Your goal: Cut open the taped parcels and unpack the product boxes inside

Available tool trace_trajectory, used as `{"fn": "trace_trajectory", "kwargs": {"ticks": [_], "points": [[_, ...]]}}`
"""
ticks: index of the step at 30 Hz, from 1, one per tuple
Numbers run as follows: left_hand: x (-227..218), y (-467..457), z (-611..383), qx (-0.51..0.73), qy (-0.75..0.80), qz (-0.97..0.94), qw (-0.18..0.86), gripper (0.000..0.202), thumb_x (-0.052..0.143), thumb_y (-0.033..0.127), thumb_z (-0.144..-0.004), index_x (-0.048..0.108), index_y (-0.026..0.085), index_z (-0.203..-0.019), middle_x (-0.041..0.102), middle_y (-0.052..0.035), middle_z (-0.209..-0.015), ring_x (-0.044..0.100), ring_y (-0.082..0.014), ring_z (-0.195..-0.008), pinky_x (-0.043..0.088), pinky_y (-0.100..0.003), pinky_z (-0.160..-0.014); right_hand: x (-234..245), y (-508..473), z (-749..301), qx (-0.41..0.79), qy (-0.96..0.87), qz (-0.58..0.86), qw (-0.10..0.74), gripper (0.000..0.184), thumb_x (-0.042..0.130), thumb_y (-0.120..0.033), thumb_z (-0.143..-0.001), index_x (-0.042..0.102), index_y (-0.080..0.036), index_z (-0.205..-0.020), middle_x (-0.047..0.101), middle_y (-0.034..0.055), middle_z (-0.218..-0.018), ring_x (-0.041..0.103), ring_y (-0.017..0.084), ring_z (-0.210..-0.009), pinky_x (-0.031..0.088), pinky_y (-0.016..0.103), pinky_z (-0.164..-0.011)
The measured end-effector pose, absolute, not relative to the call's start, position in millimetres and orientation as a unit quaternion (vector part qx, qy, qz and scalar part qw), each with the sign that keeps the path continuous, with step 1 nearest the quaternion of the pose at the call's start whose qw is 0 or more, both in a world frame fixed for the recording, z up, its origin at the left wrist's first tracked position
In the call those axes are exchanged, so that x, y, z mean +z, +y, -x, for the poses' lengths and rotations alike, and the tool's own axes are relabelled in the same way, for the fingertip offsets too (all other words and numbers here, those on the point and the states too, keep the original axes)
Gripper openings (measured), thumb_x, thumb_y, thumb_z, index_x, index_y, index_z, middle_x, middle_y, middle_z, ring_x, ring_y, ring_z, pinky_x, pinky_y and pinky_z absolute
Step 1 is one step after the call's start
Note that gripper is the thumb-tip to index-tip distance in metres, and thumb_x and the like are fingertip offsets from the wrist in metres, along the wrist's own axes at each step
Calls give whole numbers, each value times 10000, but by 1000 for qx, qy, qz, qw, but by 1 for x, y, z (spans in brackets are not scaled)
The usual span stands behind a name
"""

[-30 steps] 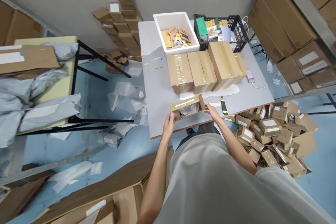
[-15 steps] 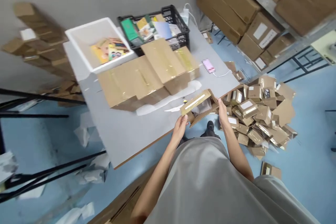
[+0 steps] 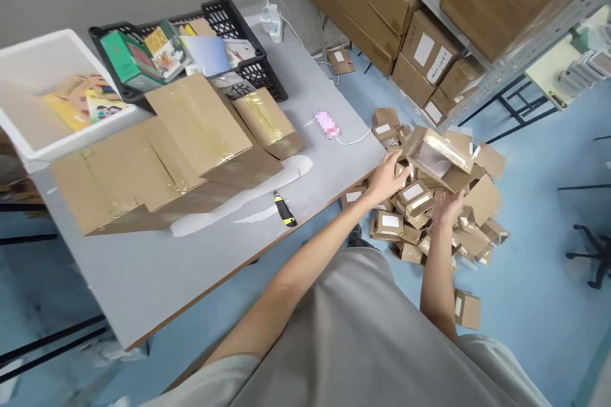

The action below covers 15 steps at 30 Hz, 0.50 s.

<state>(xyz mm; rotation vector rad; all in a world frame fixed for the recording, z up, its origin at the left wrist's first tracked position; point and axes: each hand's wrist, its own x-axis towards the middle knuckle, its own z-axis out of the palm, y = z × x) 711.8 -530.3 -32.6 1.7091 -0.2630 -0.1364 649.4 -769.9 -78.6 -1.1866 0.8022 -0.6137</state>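
Note:
An open cardboard box with whitish lining inside is just beyond my hands, over the heap of boxes on the floor. My left hand, fingers apart, is at the box's near left edge. Below its right side my right hand has its palm up and fingers stretched. Neither hand appears closed on the box; whether the fingertips still touch it I cannot tell. A black and yellow utility knife lies on the grey table near its front edge.
Taped cardboard boxes stand on the table, before a white foam bin and a black crate of books. A pink phone charges by cable. Discarded boxes cover the floor at right, below shelving.
The open box has moved right, from the table's front edge to above the floor heap. Both hands went right with it and their fingers have opened. The view has turned right, uncovering the knife.

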Motion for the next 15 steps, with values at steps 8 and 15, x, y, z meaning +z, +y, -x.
{"fn": "trace_trajectory", "kwargs": {"ticks": [8,15], "points": [[-109,-443,-646,-114,98,-743,652,427,795,390,-988,774,211,-1375,779,-157,-1474,741,-347,-1395,613,-527,-1207,-148,-684,-665,11,404,598,692,340,597,-461,-998,713,-247,-1235,772,135,-1469,751,247,-1383,568,540,-1270],[-119,-275,-613,59,362,-700,612,408,718,247,-1063,661,167,-1459,647,-261,-1604,662,-385,-1470,536,-604,-1235,-146,-505,-716,230,143,655,706,504,837,-566,-864,789,-224,-1232,809,162,-1449,755,299,-1365,595,503,-1211]]}}
